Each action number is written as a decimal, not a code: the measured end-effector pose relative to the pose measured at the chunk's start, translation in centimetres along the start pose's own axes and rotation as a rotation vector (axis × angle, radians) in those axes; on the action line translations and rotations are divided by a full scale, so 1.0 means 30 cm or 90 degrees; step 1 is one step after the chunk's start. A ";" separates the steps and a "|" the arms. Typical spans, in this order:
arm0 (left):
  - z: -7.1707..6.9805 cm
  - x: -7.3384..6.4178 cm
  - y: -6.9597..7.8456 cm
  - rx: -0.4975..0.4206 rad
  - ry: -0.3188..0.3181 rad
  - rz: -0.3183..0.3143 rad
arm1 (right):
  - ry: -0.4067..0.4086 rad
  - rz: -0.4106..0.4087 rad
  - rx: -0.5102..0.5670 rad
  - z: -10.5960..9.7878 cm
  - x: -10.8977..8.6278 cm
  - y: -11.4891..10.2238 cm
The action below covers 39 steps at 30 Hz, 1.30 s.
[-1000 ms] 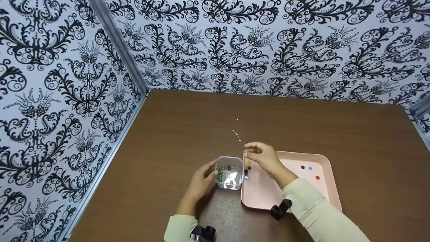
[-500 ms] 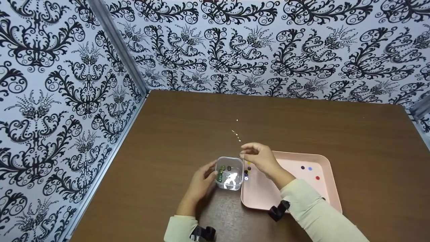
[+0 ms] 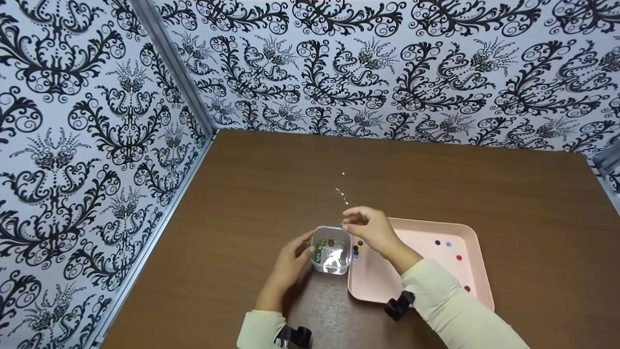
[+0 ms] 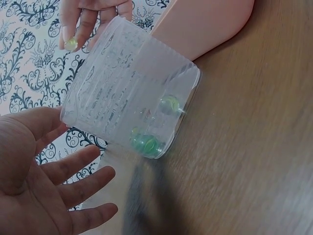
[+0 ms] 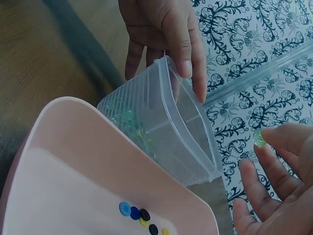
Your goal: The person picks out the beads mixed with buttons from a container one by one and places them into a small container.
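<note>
A clear plastic container (image 3: pixel 334 264) stands on the table with several green and brown glass marbles (image 4: pixel 146 143) inside. My left hand (image 3: pixel 289 261) holds it at the left side; thumb and index finger lie at the rim, and the other fingers (image 4: pixel 80 188) are spread away from the wall. Above the container's far right corner is my right hand (image 3: pixel 370 230). Its thumb and fingertip pinch a yellow-green glass marble (image 5: pixel 259 138), seen from the other side as a marble (image 4: pixel 71 44) in the left wrist view.
A pink tray (image 3: pixel 382 278) sits against the container's right side. Several coloured buttons (image 5: pixel 125 209) lie in it, including a red button (image 3: pixel 459 257). Small pale specks (image 3: pixel 342 195) mark the brown table (image 3: pixel 256 194) beyond the container. Patterned walls stand behind and at left.
My right hand has shifted slightly left, from over the tray's edge to over the container's far right corner. My left hand and the container have stayed in place.
</note>
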State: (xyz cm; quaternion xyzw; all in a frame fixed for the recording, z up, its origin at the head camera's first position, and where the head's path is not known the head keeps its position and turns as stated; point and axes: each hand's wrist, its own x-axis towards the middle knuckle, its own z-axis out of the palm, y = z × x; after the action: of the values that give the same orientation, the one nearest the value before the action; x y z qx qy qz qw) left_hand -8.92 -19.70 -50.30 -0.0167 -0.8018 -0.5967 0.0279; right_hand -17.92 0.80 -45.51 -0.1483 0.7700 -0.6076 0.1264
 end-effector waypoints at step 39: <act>0.004 0.005 -0.007 -0.023 0.003 0.002 | -0.063 -0.104 -0.174 0.051 -0.027 0.005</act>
State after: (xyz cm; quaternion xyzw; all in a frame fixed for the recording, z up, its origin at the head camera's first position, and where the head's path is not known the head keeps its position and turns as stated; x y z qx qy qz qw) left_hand -9.08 -19.63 -50.52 -0.0173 -0.7906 -0.6113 0.0306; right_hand -16.61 -0.24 -46.01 -0.2558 0.8240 -0.4970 0.0932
